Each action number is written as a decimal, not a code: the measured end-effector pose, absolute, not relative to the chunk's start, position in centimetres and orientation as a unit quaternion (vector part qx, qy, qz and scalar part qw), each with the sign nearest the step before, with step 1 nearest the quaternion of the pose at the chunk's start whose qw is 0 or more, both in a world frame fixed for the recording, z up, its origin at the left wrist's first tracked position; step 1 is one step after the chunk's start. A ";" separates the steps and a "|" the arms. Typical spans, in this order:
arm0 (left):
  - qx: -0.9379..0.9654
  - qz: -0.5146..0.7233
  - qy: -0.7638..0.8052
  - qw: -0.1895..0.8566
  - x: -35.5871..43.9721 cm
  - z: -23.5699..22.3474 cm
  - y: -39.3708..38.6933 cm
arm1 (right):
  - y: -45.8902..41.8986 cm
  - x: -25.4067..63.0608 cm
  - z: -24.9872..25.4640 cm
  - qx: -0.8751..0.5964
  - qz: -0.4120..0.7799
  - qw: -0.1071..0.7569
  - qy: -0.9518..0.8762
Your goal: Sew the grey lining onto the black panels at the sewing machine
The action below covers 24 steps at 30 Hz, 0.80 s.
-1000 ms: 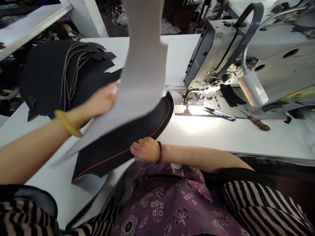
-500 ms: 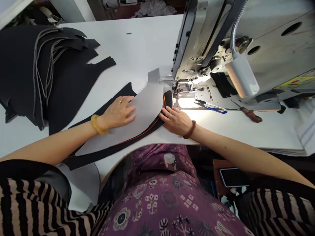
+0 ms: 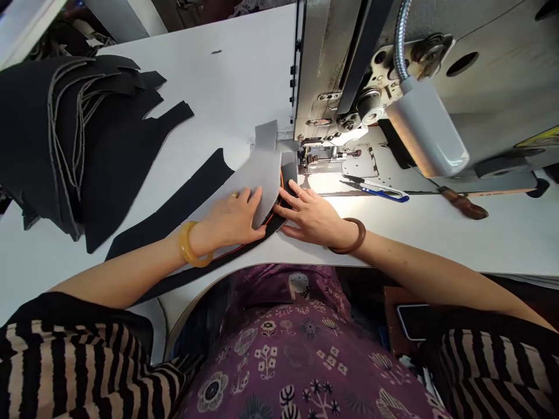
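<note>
My left hand (image 3: 233,220) lies flat with its fingers apart on a light grey fabric piece (image 3: 265,142), its thumb by the curved edge. Beneath the grey piece is a black fabric piece (image 3: 174,201), which shows on both sides of it. A thin orange line (image 3: 282,176) runs along the curve between the two. My right hand (image 3: 314,216) spreads its fingers over the black border, fingertips at the grey edge. Just beyond that hand is the presser foot (image 3: 318,157) of a sewing machine (image 3: 317,64); the fabric's far end lies beside it.
Stacked black cut pieces (image 3: 126,145) lie at the left. Blue-and-white thread snips (image 3: 378,189) and a wooden-handled tool (image 3: 463,202) rest right of the needle area. A lamp (image 3: 428,128) hangs over the machine bed. Below the table edge is a phone (image 3: 413,322).
My left hand has slid right and toward the table's front edge, closer to my right hand. My right hand's fingers have spread wider over the edge. The view has shifted.
</note>
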<state>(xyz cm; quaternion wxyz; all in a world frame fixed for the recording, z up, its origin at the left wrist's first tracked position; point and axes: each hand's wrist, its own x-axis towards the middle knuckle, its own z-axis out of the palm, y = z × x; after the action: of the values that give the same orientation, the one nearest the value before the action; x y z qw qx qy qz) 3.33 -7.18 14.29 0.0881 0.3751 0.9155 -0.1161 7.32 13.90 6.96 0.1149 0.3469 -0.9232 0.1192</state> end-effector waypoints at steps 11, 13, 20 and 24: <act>0.389 -0.098 0.894 0.203 2.5 16.8 -4.1 | 14.2 7.2 7.8 0.334 0.114 0.055 -0.934; 0.396 -0.069 0.888 0.221 2.5 17.0 -3.5 | 14.0 7.3 7.7 0.322 0.119 0.052 -0.938; 0.504 0.043 0.862 -0.028 0.3 12.2 -3.0 | 13.8 7.8 7.2 0.320 0.085 0.093 -0.939; 0.512 0.071 0.856 -0.016 0.4 10.5 -4.4 | 13.8 7.9 7.3 0.316 0.088 0.079 -0.941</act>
<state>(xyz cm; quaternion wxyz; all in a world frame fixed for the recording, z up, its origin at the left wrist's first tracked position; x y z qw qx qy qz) 0.35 -4.44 10.52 -0.0164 0.5120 0.8559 0.0708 7.88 13.78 7.33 0.0786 0.3164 -0.9413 0.0878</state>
